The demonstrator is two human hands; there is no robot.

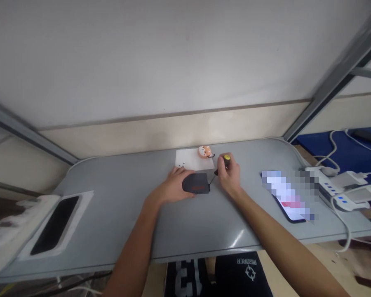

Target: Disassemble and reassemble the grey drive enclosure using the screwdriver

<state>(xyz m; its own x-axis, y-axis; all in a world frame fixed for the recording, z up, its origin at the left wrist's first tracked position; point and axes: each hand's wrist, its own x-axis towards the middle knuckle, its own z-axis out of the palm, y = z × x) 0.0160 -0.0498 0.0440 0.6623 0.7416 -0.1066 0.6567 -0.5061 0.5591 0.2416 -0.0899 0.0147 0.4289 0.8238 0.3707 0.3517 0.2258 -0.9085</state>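
Note:
My left hand (174, 185) is wrapped around a dark, flat box-shaped device (200, 180) with faint red markings, steadying it on the grey table. In my right hand (230, 175) is a screwdriver (226, 158) with a black and yellow handle. Its thin shaft slants down to the left, and the tip meets or nearly meets the device's right edge; contact is hard to make out. Just behind lies a sheet of white paper (188, 159) with several tiny dark pieces (181, 165), perhaps screws. An orange and white animal-faced trinket (205, 152) sits on the paper's right part.
At right, a lit phone (287, 202) lies beside a white power strip (343, 192) with cables. A dark phone (56, 225) rests on white paper at left, next to white tissue-like packs (15, 231). Metal frame posts (327, 74) and a wall bound the table (117, 231).

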